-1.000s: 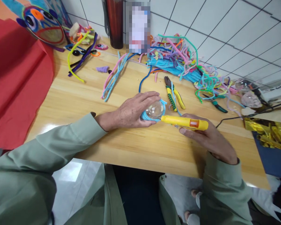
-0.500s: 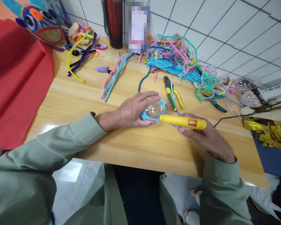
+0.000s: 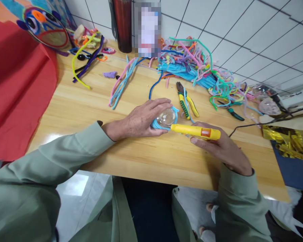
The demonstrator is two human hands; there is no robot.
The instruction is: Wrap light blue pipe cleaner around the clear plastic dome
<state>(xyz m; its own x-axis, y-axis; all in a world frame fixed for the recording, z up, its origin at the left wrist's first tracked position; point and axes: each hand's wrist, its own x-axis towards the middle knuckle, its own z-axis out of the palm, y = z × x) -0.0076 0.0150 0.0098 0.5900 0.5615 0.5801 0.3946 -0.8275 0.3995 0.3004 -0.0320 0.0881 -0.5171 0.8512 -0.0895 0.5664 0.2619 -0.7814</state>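
Head view: near the centre of the frame, the left hand (image 3: 145,118) curls its fingers around a clear rounded vessel (image 3: 166,117) ringed by light-blue fuzzy strands (image 3: 158,125); pale spots show through its wall, though whether they are contents or reflections cannot be told. The right hand (image 3: 221,144), right of centre, grasps a yellow glue gun (image 3: 194,131), its nozzle at the vessel's lower edge; the gun's handle and most of the fingers around it are hidden. At upper centre stands a dark red flask (image 3: 124,28), cut off by the top edge, its inside unseen, beside a pixelated upright panel (image 3: 148,32) that cannot be read. A see-through decorated piece (image 3: 50,35) at upper left is partly cropped. Compared with half a second ago, the gun has shifted slightly leftward, while the left hand's hold looks unchanged.
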